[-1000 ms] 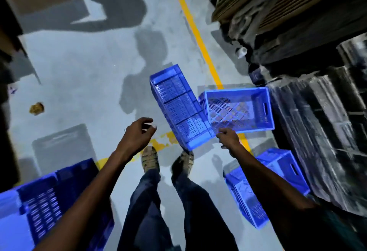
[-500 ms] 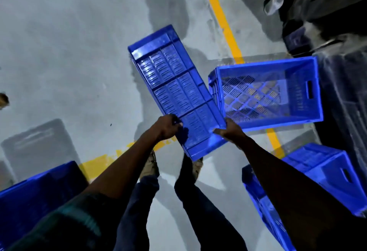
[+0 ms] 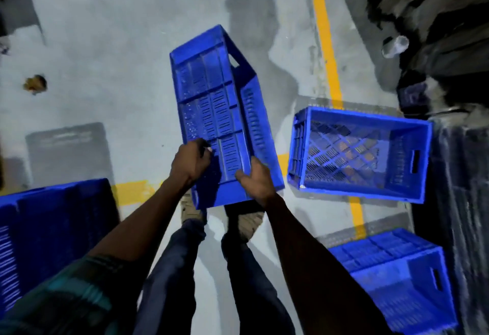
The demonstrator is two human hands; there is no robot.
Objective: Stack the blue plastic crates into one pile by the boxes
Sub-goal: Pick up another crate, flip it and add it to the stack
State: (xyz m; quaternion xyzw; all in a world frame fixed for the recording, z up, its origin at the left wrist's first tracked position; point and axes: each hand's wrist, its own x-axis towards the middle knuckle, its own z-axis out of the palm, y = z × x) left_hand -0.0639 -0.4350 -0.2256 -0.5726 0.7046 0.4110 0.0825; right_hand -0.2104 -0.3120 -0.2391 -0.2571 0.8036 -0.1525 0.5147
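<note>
My left hand [image 3: 191, 163] has joined my right hand [image 3: 254, 181]; both now grip the tilted crate [image 3: 219, 112], ready for the open crate [image 3: 360, 153].

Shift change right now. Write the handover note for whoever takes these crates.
Left hand and right hand: both grip the near end of the held crate, which is tilted on its side, off the floor.
Open crate sits upright on the floor by the dark stacks.
Another crate lies near right, one more near left.
Done: no pile visible yet.
Left: set the held crate on the open crate, then add the others.
</note>
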